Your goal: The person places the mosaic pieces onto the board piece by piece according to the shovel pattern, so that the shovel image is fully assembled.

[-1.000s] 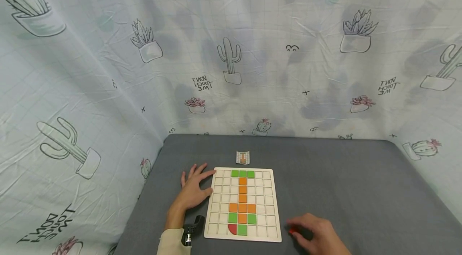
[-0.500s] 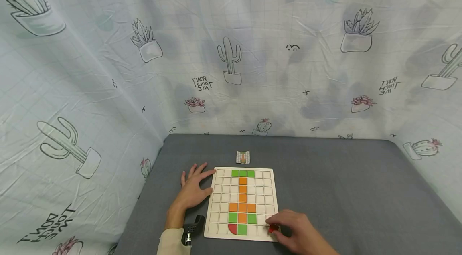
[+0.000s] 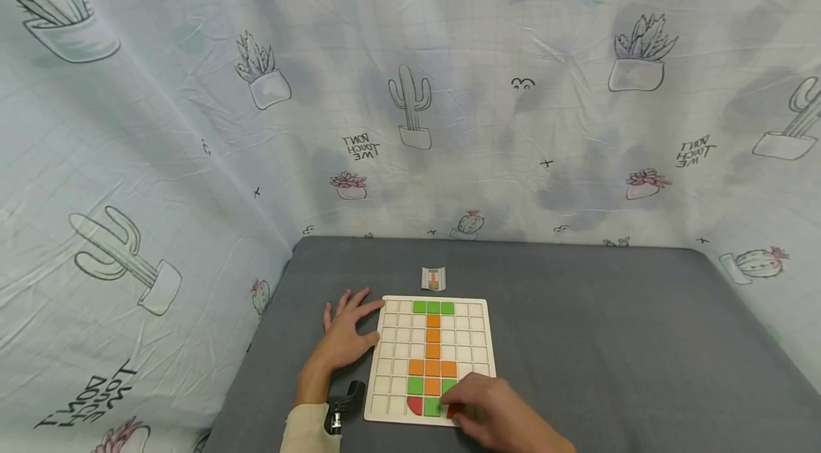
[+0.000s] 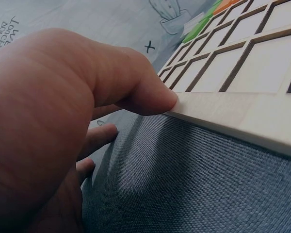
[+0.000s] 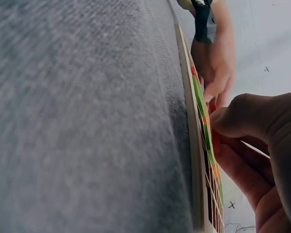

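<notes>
A pale wooden grid board lies on the grey table, with green and orange square tiles set in its cells and a red rounded tile near its bottom edge. My left hand is spread at the board's left side, its thumb touching the rim in the left wrist view. Over the board's lower right corner, my right hand pinches a red tile between thumb and fingers. That tile is close beside the green tile of the bottom row and is partly hidden by the fingers.
A small printed card with a grid pattern lies behind the board. Grey cloth covers the table. A pale curtain with cactus drawings hangs behind and at the sides. A black wrist mount sits by the left forearm.
My right hand has moved left from the table beside the board to over its bottom row, carrying the red tile. The left hand has stayed at the left edge.
</notes>
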Available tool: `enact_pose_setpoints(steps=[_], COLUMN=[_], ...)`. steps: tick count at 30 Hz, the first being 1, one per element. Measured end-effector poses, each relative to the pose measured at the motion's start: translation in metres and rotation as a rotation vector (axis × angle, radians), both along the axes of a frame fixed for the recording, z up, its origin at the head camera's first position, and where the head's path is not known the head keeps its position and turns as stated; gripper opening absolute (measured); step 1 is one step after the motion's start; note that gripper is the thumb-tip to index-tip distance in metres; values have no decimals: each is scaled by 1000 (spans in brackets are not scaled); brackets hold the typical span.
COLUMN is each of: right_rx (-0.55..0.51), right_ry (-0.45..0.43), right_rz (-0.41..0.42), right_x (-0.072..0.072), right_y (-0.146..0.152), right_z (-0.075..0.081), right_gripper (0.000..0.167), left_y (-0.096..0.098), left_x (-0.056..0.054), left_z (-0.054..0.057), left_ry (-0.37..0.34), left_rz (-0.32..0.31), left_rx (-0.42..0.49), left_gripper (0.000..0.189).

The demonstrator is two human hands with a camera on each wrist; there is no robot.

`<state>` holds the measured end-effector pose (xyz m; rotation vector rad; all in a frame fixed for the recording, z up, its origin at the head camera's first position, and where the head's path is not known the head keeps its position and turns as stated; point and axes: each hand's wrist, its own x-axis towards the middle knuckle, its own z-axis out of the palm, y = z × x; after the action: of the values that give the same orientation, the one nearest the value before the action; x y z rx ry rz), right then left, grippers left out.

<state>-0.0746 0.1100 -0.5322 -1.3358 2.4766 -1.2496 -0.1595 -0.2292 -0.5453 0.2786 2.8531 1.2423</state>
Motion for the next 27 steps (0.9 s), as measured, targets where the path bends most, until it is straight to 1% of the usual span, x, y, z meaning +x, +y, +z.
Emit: enact_pose_setpoints(steps=[4, 9, 15, 18, 22, 27], right_rx=[60, 87, 87, 87, 76, 80], right_ry=[25, 39, 38, 28, 62, 109], right_rz=[18, 38, -22, -32, -22, -37], right_x=[-1, -2, -2, -2, -2, -4], right_y=[-5, -8, -8, -8, -11, -13], right_z=[1, 1, 3, 3, 0, 0], right_gripper=[31, 33, 33, 33, 30, 27], left_y=[1, 2, 2, 2, 2, 2], left_x=[0, -1, -1, -1, 0, 1], left_z=[1, 2, 2, 3, 3, 2], left_ry=[-2, -1, -9, -9, -12, -10], left_rz=[3, 9, 1, 1, 2, 5], left_rx=[0, -3, -1, -2, -6, -6], left_gripper=[62, 62, 62, 62, 62, 62])
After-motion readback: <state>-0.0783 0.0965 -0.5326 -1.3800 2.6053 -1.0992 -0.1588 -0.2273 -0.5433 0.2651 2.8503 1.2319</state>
